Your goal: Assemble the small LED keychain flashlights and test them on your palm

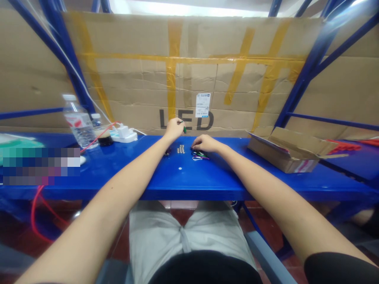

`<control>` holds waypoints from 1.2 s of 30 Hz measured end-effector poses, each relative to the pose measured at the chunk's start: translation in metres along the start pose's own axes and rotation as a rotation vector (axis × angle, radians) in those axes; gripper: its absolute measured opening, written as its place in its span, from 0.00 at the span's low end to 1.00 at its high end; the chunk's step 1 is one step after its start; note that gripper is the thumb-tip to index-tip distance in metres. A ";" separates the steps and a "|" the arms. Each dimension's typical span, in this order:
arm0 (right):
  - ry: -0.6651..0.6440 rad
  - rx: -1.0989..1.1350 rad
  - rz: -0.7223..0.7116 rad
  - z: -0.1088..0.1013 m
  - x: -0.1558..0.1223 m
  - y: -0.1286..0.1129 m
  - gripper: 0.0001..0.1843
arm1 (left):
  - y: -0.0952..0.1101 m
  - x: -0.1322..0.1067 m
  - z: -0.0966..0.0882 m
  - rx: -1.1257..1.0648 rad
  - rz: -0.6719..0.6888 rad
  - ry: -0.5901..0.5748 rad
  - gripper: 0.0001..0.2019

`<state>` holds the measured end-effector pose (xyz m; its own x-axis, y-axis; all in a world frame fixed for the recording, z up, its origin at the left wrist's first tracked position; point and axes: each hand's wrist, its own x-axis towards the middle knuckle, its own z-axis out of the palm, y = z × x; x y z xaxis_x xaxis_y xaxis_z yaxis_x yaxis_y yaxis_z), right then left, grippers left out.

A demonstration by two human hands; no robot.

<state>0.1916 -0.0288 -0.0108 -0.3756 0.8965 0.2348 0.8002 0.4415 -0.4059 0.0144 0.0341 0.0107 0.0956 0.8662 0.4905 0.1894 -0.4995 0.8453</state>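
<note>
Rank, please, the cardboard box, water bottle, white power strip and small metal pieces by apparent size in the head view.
1. cardboard box
2. water bottle
3. white power strip
4. small metal pieces
All sit similarly far away, so the order seems safe.

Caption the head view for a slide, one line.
Left hand pinches a small green-tipped part above the blue table; right hand touches coloured wires beside small metal pieces.

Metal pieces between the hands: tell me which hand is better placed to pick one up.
Probably the right hand: it rests low on the blue table, on the coloured wires beside the metal pieces. The left hand is raised and pinches a small green-tipped part.
</note>
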 end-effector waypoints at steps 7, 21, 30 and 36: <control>0.019 0.100 0.089 -0.002 -0.003 0.000 0.09 | 0.000 0.001 -0.002 0.019 0.016 -0.005 0.06; 0.004 -0.183 0.007 0.006 0.020 -0.010 0.09 | -0.002 0.003 -0.005 0.014 -0.023 0.014 0.05; 0.231 -0.089 -0.043 0.001 0.022 -0.011 0.07 | 0.003 -0.001 -0.006 -0.030 -0.043 -0.026 0.06; 0.442 0.361 0.060 -0.011 0.013 -0.003 0.07 | 0.008 -0.013 0.000 -0.121 -0.050 -0.166 0.08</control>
<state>0.1894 -0.0187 0.0037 -0.0411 0.8544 0.5179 0.5746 0.4443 -0.6874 0.0144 0.0188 0.0108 0.2505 0.8752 0.4139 0.0803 -0.4448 0.8920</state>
